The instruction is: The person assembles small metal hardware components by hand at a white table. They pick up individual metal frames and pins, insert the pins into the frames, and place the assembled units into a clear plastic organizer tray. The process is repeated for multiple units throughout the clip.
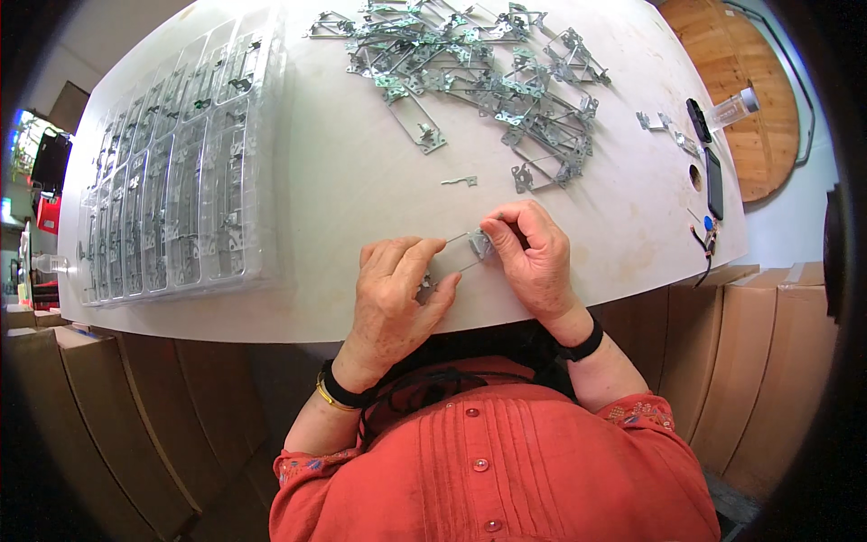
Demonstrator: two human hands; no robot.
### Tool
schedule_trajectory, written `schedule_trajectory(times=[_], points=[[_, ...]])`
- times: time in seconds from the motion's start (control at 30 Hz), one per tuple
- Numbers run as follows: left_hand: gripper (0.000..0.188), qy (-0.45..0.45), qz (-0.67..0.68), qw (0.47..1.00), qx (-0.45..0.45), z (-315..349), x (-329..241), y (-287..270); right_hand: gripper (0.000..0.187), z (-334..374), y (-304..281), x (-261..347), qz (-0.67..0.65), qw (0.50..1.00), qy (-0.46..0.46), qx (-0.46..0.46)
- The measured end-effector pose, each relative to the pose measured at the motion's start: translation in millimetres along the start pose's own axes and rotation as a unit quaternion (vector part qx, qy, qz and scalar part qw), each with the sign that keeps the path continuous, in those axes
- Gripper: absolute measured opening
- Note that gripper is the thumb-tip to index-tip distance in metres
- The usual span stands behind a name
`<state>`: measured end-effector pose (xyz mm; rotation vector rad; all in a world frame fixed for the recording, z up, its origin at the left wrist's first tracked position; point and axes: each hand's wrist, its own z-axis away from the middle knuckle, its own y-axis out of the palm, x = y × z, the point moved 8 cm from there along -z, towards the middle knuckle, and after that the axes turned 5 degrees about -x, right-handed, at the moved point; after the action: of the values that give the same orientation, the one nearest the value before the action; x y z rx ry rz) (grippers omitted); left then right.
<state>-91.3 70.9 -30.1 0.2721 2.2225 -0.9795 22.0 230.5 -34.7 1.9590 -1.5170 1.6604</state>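
Near the table's front edge, both my hands hold a metal bracket assembly [478, 244] with thin rods joining its two ends. My left hand [395, 294] has fingers and thumb closed round its left end, which is mostly hidden. My right hand [539, 264] pinches the bracket plate at the right end. Whether a small part sits between those right fingertips, I cannot tell. Just beyond my hands lies a loose small flat metal piece [460, 182]. Farther off is a heap of similar metal bracket assemblies [488, 86].
Clear plastic trays [263, 203] with many compartments of metal parts stand stacked at left. On the right lie a few metal parts [666, 126], black flat device [713, 184], clear bottle [733, 109] and cable [706, 242]. Cardboard boxes [746, 361] flank me below the table.
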Motion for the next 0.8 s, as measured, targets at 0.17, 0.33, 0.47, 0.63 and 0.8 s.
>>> schedule_trajectory(times=[0.17,0.33,0.47,0.63,0.8], points=[[0.043,0.003,-0.001,1.000,-0.003,-0.8,-1.6,-0.9,0.011,-0.3,0.3,0.7,-0.003,1.000,-0.005,-0.002],[0.043,0.004,-0.001,1.000,-0.003,-0.7,-1.4,-0.8,0.011,-0.9,0.0,1.9,0.007,1.000,-0.008,-0.004],[0.044,0.006,-0.003,1.000,-0.001,-0.4,-1.1,-0.4,0.012,-0.8,0.5,1.0,0.013,1.000,-0.003,0.006],[0.044,0.007,-0.004,1.000,-0.002,-0.5,-1.2,-0.3,0.012,-0.5,1.7,-0.4,-0.001,1.000,-0.016,-0.002],[0.043,0.007,-0.006,1.000,-0.002,-0.5,-0.9,-0.8,0.013,-0.4,1.4,-1.1,0.007,1.000,0.003,0.004]])
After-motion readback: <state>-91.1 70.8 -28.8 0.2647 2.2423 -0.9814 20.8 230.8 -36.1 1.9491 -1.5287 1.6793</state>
